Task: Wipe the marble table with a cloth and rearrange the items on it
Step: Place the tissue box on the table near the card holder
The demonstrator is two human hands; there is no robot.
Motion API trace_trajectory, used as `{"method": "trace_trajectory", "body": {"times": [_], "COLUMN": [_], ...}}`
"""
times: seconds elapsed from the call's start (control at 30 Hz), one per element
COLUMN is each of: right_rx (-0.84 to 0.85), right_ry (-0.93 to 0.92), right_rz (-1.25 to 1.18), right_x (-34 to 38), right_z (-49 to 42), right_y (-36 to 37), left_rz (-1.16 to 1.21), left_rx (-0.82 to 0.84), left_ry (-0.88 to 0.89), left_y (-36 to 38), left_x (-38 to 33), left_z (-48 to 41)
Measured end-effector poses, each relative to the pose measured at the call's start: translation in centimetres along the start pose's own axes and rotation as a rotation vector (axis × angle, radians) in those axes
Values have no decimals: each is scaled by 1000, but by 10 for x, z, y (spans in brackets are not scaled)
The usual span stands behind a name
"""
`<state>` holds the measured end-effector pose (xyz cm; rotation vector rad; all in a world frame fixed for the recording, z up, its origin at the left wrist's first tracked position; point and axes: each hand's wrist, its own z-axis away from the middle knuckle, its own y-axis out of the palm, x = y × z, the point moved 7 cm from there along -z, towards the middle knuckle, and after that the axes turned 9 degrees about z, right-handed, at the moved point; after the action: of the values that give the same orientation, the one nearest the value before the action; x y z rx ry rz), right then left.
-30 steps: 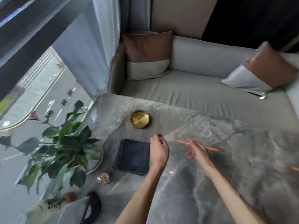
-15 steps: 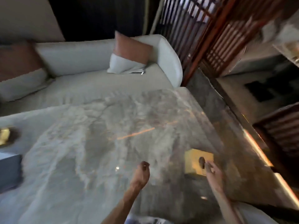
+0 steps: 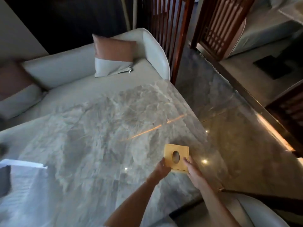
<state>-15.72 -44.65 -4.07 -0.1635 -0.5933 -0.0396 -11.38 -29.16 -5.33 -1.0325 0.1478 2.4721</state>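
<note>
Dim lounge light falls over a large grey-veined marble table [image 3: 98, 128] that fills most of the view, glossy enough to mirror an orange streak of lamp glow. Beyond its far edge runs a long pale sofa [image 3: 65, 71] with a tan-and-grey cushion [image 3: 113, 58] propped in its corner and a second, blurred cushion [image 3: 14, 86] at the far left. A dark wooden slatted screen [image 3: 165, 30] stands behind the sofa's arm, and polished stone floor [image 3: 237, 128] stretches off to the right.

Near the table's right front corner sits a small square gold tissue box [image 3: 176, 156] with an oval opening in its top. It rests flat on the marble, close to the edge, probably parked there out of the way of wiping.

Both bare arms reach in from below. The left hand [image 3: 161, 167] touches the box's left side, its fingers close together along that face. The right hand [image 3: 192, 169] meets the right side, fingers gently curled with the tips on the box's top edge. Bracketing it from both sides suggests the person means to lift or slide it squarely.

At the far left edge, a dark folded shape [image 3: 5, 177], possibly the cloth, is too blurred to identify, well apart from both hands.
</note>
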Motion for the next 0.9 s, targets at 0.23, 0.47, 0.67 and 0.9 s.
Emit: {"method": "trace_trajectory", "body": {"times": [0.23, 0.47, 0.67, 0.9], "right_rx": [43, 291, 530, 624], "right_ry": [-196, -211, -80, -199], "right_rz": [-5, -47, 124, 545], "right_x": [12, 1, -16, -48], "right_z": [30, 73, 127, 120], "right_y": [93, 285, 429, 550], "left_rz": [362, 645, 907, 784], "left_rx": [-253, -651, -765, -402], "left_ry": [111, 172, 189, 88], "left_y": [-81, -230, -357, -475], "left_x": [31, 103, 194, 286], "left_z": [57, 176, 279, 321]}}
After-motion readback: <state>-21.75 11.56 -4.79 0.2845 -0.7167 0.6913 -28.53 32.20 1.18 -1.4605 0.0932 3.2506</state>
